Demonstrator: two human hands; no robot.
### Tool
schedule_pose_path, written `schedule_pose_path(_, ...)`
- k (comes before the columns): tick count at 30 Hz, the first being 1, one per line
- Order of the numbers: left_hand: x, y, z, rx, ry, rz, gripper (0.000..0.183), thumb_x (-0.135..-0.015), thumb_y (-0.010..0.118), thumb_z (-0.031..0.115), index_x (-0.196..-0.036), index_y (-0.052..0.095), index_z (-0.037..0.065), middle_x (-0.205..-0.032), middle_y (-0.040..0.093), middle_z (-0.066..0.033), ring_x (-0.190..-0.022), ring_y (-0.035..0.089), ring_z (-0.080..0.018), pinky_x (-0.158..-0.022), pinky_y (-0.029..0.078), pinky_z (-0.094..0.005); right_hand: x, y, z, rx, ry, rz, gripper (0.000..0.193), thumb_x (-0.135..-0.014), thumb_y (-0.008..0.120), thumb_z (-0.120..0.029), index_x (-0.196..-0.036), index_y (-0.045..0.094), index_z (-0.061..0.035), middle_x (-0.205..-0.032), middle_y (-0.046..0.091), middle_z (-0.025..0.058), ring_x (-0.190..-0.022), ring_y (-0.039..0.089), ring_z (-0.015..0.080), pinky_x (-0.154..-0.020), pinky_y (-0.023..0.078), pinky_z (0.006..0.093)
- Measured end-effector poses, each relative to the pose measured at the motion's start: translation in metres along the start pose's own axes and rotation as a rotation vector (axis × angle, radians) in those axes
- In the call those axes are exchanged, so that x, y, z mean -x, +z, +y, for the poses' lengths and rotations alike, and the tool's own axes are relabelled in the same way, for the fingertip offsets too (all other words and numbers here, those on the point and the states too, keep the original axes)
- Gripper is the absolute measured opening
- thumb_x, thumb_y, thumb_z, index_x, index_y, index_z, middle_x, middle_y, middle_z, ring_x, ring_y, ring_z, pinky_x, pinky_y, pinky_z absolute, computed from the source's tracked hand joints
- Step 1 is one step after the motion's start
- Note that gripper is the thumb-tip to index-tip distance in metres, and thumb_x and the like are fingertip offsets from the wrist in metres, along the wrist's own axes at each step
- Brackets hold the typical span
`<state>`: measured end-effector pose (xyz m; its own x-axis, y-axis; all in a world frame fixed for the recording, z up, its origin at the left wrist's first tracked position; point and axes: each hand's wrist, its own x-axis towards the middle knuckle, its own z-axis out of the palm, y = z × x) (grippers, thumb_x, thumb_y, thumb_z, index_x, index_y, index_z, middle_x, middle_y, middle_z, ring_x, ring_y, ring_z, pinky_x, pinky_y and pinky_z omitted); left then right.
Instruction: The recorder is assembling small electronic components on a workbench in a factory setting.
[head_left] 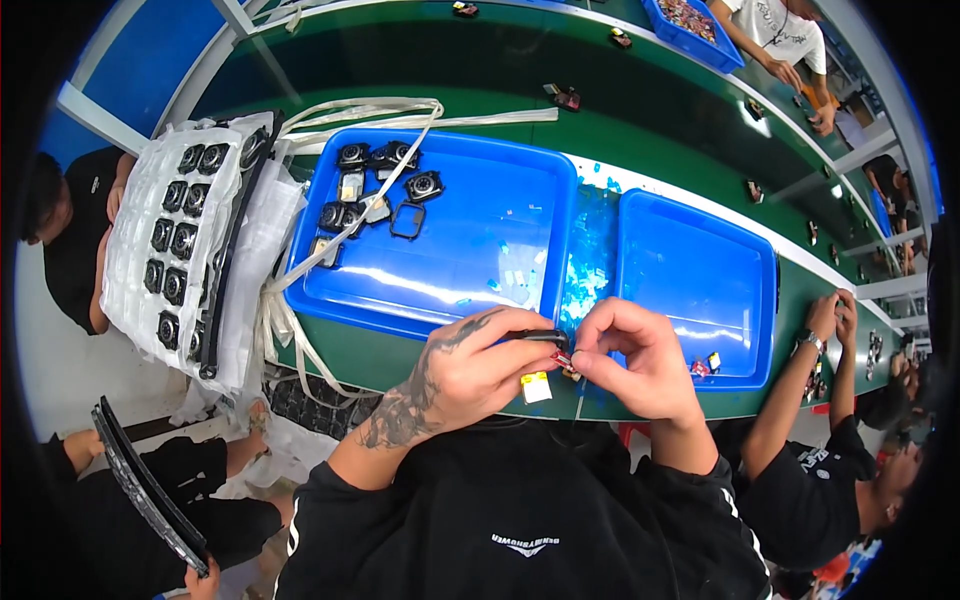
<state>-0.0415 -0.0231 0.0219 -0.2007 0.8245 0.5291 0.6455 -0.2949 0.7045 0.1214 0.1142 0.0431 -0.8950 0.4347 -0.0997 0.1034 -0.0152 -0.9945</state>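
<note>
My left hand (462,372) is closed around a dark smartwatch case (540,336), seen nearly edge-on over the front edge of the green bench. Below the case hangs a whitish rectangular piece with a yellow band (537,390). A small red part (562,360) shows between the case and my right hand (640,362). The thumb and forefinger of that hand pinch together at the red part; exactly what they grip is too small to make out. Behind my left hand lies a large blue tray (440,270) with several black watch cases (424,185) in its far left corner.
A second blue tray (700,270) holds a small red-and-yellow part (706,365). Blue film scraps (588,275) lie between the trays. White straps (360,106) trail over the left tray, beside a white padded tray of watches (165,235). Co-workers sit left, right and across the green conveyor (680,140).
</note>
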Motion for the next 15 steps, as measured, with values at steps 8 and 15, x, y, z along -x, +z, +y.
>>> schedule_pose_path(8,0.005,-0.004,0.000,0.324,-0.409,-0.123,0.017,-0.068,0.081,0.001,-0.084,0.073,0.001,-0.090,0.067,-0.0107,-0.080,0.069,-0.0187,-0.068,0.055,-0.0271,-0.002,-0.007,-0.009,0.345,-0.074,-0.125,0.013,-0.088,0.065,-0.009,-0.082,0.056,-0.0011,-0.065,0.054,0.0038,-0.058,0.052,0.0142,-0.055,0.043,0.0291)
schedule_pose_path(15,0.001,0.000,0.000,0.629,-0.708,-0.128,0.013,-0.075,0.077,0.001,-0.084,0.069,-0.005,-0.099,0.063,-0.0114,-0.084,0.066,-0.0148,-0.070,0.057,-0.0233,-0.001,-0.007,-0.002,0.111,0.099,-0.138,0.014,-0.083,0.071,-0.007,-0.083,0.057,-0.0031,-0.075,0.057,-0.0003,-0.066,0.052,0.0077,-0.060,0.044,0.0247)
